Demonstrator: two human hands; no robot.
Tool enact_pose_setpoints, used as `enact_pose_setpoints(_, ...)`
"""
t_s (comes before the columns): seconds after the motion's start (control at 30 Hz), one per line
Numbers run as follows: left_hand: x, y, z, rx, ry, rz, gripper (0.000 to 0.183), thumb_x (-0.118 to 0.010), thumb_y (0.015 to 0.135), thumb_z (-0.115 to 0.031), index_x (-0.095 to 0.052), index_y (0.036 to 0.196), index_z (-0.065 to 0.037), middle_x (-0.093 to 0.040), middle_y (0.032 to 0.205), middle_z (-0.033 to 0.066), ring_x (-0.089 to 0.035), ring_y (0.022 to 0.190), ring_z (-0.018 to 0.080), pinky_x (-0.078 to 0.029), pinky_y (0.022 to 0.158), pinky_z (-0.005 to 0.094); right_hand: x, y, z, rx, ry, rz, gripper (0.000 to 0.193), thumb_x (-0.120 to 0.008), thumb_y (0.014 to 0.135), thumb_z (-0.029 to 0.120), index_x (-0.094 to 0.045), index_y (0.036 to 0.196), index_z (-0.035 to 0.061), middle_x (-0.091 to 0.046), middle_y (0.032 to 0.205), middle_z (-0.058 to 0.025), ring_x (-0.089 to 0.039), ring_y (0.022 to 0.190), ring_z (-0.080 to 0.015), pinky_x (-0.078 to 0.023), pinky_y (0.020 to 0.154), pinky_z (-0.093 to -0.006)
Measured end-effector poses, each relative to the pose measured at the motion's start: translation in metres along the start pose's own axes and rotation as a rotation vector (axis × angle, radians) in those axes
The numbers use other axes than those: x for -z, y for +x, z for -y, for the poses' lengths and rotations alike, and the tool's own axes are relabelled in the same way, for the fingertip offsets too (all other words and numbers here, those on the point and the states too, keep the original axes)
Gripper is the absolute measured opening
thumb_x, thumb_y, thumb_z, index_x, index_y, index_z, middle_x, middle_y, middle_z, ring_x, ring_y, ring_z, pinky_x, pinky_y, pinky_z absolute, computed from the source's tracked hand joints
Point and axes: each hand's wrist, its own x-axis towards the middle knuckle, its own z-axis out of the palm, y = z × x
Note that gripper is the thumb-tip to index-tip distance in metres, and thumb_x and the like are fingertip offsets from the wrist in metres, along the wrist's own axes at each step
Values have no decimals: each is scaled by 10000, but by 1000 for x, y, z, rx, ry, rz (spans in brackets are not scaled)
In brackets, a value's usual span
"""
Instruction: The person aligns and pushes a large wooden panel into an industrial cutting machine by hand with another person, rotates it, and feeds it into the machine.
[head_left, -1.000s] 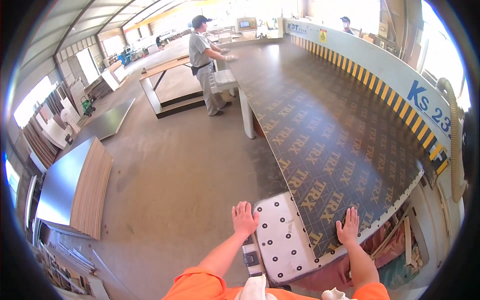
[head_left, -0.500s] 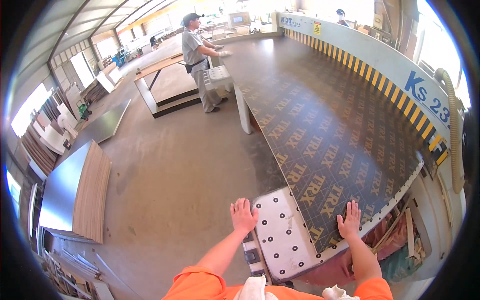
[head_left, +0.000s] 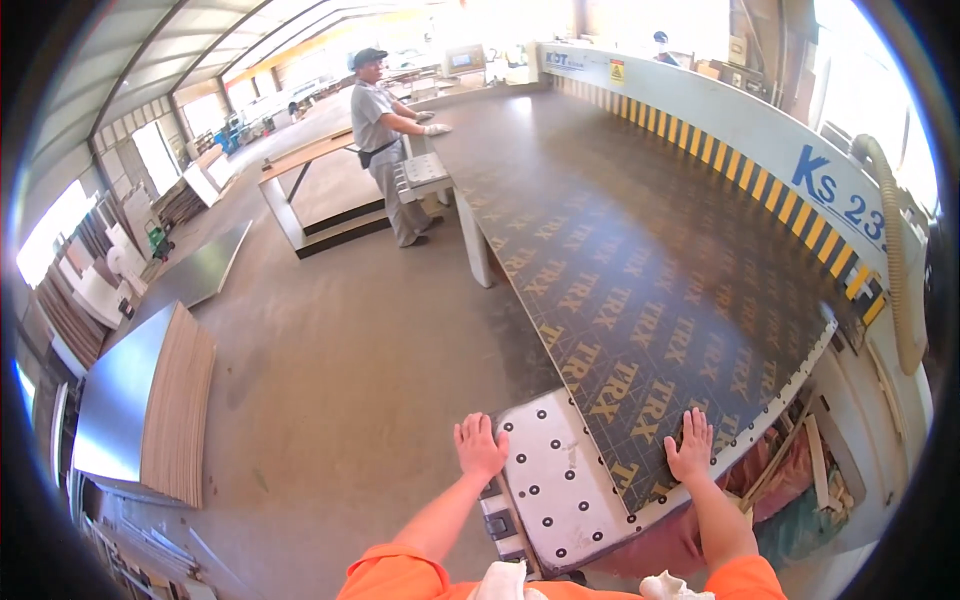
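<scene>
A large dark brown panel (head_left: 640, 330) with gold printing lies flat across the saw table. My right hand (head_left: 690, 450) rests open on its near end, palm down and fingers spread, close to the near corner. To the left, my left hand (head_left: 481, 446) is open with its fingers stretched out, at the left edge of the white table extension (head_left: 545, 490), which is dotted with black round fittings. It holds nothing. The panel's near corner overlaps the right part of this extension.
A striped yellow-black guard (head_left: 740, 170) runs along the panel saw's beam (head_left: 690, 110). Across the panel, a co-worker (head_left: 385, 140) in grey has gloved hands at its far left edge. A stack of boards (head_left: 150, 400) stands left; wood offcuts (head_left: 790, 460) lie below right.
The view has shifted slightly, so the co-worker and floor sit lower and further left. My hands keep almost the same places, right on the panel and left at the extension's edge.
</scene>
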Motion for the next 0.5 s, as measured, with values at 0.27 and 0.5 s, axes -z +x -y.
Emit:
enact_pose_setpoints(0.27,0,2,2,0,9,-7,542,-579,867,-378,-539,1261,-8,-483,1359,124,-389,1343,301,-215,1164,525,-8,10,2,8,-11,18,740,-571,900,406,-322,1506,62,-258,1596,-136,-185,1494,-304,-111,1223,-456)
enact_pose_setpoints(0.5,2,4,-2,27,30,51,555,-566,877,-393,-535,1271,-4,-473,1379,129,-374,1359,298,-209,1169,520,-8,4,-1,25,-11,-21,704,-571,913,373,-337,1494,52,-275,1585,-146,-201,1486,-315,-135,1215,-469)
